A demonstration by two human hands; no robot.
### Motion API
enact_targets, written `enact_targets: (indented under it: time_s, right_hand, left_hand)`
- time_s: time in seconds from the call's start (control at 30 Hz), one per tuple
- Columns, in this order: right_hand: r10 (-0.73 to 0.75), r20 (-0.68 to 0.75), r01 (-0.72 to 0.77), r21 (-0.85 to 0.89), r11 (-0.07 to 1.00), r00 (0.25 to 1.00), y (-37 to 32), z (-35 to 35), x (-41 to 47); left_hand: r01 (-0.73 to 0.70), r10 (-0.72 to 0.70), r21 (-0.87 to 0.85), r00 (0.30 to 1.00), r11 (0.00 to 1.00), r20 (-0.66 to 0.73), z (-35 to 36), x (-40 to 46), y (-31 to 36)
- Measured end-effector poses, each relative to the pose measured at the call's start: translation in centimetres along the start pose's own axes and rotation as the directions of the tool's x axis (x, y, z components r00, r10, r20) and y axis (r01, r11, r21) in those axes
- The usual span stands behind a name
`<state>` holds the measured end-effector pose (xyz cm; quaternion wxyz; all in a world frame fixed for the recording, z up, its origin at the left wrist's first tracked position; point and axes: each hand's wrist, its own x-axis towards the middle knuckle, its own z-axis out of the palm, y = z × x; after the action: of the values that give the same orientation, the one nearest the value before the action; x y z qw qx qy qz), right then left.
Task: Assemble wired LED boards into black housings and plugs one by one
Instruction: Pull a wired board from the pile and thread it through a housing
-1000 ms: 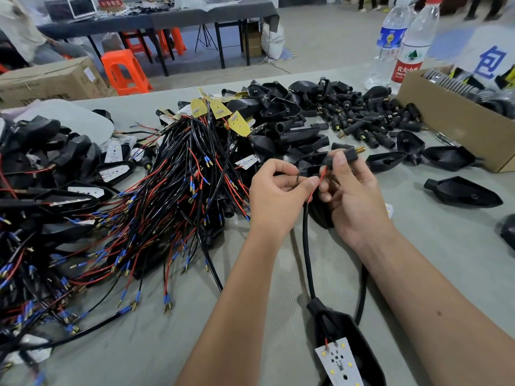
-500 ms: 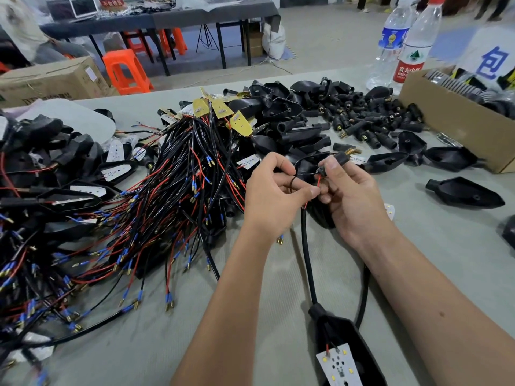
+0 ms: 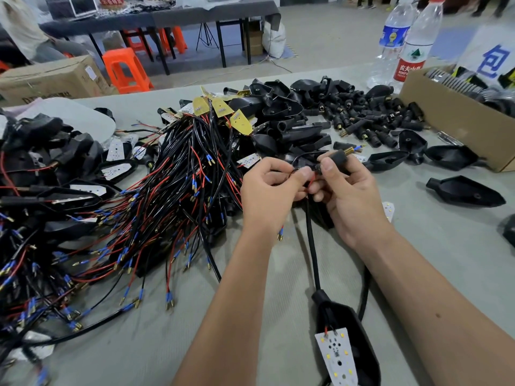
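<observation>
hands meet at the middle of the grey tabletop [image 3: 278, 316]. right hand [image 3: 351, 196] grips a short black cylindrical plug with a brass tip [image 3: 338, 157] between thumb and curled fingers, the brass end pointing away to the right. left hand [image 3: 270, 190] has its fingers curled, the thumb and forefinger pinching thin red and black wires [image 3: 299, 169] just beside the plug's near end; whether the wires are already seated in the plug cannot be told. a thick black cable [image 3: 312, 246] runs from between the hands toward the viewer into a black teardrop-shaped plastic housing [image 3: 359, 332] lying at the bottom edge, with a white wedge-shaped led board [image 3: 337, 358] resting in it, red and black leads soldered at its narrow end. left of the hands lies a large tangle of black and red wires with blue-sleeved brass terminals [image 3: 156, 213], some ending in yellow and white boards. beyond the hands sits a heap of empty black housings [image 3: 281, 118] and, to its right, a scatter of loose black plugs [image 3: 370, 118]. a brown cardboard box [image 3: 451, 123] stands at the right edge, with two clear plastic water bottles [image 3: 404, 43] behind it. a single empty housing [image 3: 465, 192] lies apart on the right.
</observation>
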<state>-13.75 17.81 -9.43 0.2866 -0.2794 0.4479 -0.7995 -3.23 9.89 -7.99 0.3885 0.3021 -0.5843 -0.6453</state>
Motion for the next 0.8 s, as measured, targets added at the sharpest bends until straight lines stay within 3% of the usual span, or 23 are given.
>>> enact_targets:
  time_s: [0.1,0.27,0.5,0.8]
  right_hand:
    - [0.029,-0.024,-0.028,0.041,0.999,0.999,-0.21,0.00,-0.03]
    - [0.045,-0.062,-0.041,0.067,0.997,0.997,-0.38,0.15,-0.08]
    - [0.034,-0.049,-0.036,-0.035,0.999,0.998,-0.59,0.15,-0.26]
    - [0.046,-0.036,-0.047,-0.045,0.998,0.998,-0.27,-0.13,-0.04]
  left_hand:
    - [-0.009,0.009,0.005,0.999,1.000,0.032,-0.17,0.10,0.09]
    - [-0.092,0.082,0.174,0.994,0.980,0.066,-0.59,0.42,0.17]
    - [-0.171,0.134,0.327,0.982,0.929,0.131,-0.25,0.43,0.04]
    - [-0.217,0.212,0.274,0.976,0.937,0.050,-0.03,0.36,-0.17]
